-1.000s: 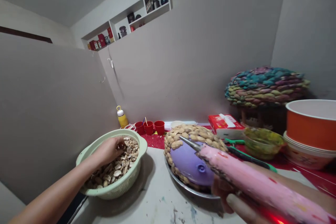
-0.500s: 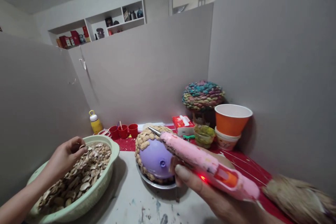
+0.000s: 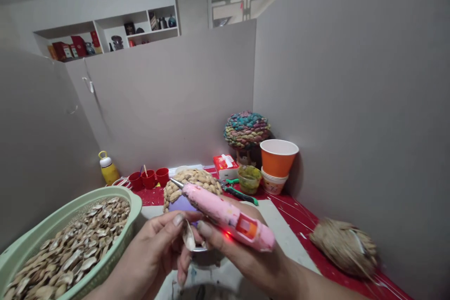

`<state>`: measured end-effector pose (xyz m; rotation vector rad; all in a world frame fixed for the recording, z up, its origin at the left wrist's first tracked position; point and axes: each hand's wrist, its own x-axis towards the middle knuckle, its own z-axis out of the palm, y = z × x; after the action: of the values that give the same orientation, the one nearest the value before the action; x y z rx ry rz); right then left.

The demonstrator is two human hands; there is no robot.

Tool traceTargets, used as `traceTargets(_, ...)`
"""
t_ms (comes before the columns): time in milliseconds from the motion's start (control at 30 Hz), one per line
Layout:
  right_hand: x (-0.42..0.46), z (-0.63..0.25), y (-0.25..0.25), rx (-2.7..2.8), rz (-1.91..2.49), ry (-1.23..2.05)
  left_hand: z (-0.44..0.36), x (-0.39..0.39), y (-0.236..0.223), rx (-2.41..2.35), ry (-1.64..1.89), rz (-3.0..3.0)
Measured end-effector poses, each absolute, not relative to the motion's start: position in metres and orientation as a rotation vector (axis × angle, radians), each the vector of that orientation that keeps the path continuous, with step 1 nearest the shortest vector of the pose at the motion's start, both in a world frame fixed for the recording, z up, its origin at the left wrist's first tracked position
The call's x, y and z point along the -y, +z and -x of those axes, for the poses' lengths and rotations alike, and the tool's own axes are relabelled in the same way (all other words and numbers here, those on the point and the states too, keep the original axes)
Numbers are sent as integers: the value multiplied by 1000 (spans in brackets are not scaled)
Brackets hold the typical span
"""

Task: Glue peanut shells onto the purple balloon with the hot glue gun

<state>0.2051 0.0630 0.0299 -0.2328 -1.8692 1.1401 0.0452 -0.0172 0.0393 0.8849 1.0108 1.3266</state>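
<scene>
My left hand (image 3: 154, 248) pinches a peanut shell half (image 3: 189, 236), its pale hollow side showing. Close beside it, my right hand (image 3: 242, 248) is wrapped round a pink glue gun (image 3: 225, 211) with a lit red light; its metal nozzle points up and left. Behind both hands sits a purple balloon (image 3: 181, 204), partly covered with peanut shells (image 3: 197, 180) and resting in a metal bowl (image 3: 202, 249). My hands and the glue gun hide much of the balloon. At the left, a green basket (image 3: 135, 206) holds many loose peanut shells.
Along the back stand a yellow bottle (image 3: 108, 171), red cups (image 3: 148, 179), a tissue pack (image 3: 226, 166), green-handled pliers (image 3: 241, 194), a glass bowl (image 3: 249, 180), orange paper buckets (image 3: 279, 159) and a colourful mushroom-shaped craft (image 3: 247, 130). A fibre bundle (image 3: 342, 246) lies right. Grey partitions (image 3: 168, 98) surround the table.
My left hand has come out of the basket to the right, bringing a peanut shell half in front of the balloon. The glue gun stays in my right hand; the whole view has shifted.
</scene>
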Motion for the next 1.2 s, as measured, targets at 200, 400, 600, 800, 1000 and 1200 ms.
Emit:
traceTargets(200,-72,-201,25,1763,324,1170,-45,4,31,-900,1385,-844)
traceTargets(400,-73,-198,23,1788,310,1117,-43,3,26,-881,1484,-746)
traceTargets(600,-74,-196,19,1837,341,1044,-42,2,25,-868,1561,-690)
traceTargets(800,-71,-199,27,1821,288,1193,-32,-1,28,-897,1676,-642)
traceTargets(1000,-60,-203,36,2028,88,1272,-17,-7,30,-905,1884,-612)
traceTargets(1200,-58,-203,30,2101,70,1041,-15,-6,30,-933,1778,-609)
